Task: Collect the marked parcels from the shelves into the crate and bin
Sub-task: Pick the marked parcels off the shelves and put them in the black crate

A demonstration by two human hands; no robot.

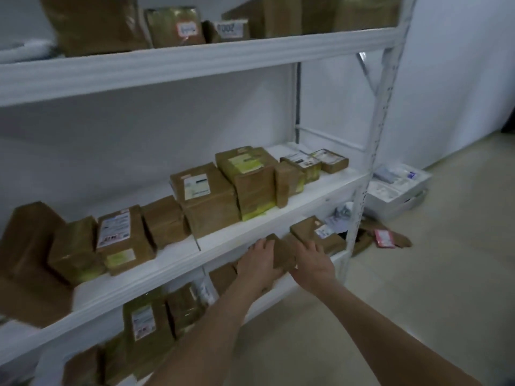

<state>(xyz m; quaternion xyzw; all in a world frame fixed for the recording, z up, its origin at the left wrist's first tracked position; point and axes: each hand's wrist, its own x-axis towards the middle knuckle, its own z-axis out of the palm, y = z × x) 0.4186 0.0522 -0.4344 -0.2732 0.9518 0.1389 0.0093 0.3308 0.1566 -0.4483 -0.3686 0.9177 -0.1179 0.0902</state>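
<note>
A white metal shelf rack (pixel 278 215) carries many brown taped parcels on three levels. Both my hands reach under the middle shelf to a small brown parcel (pixel 281 250) on the lower level. My left hand (pixel 257 260) grips its left side and my right hand (pixel 312 261) grips its right side. Just to the right of it lies another brown parcel (pixel 312 232) with a white label. No crate or bin shows in the view.
Labelled parcels (pixel 206 196) line the middle shelf, more (pixel 172 29) stand on the top shelf and several (pixel 147 321) on the lower one. Beyond the rack's right post (pixel 370 151), white boxes (pixel 395 190) and loose packets (pixel 384 238) lie on the pale floor.
</note>
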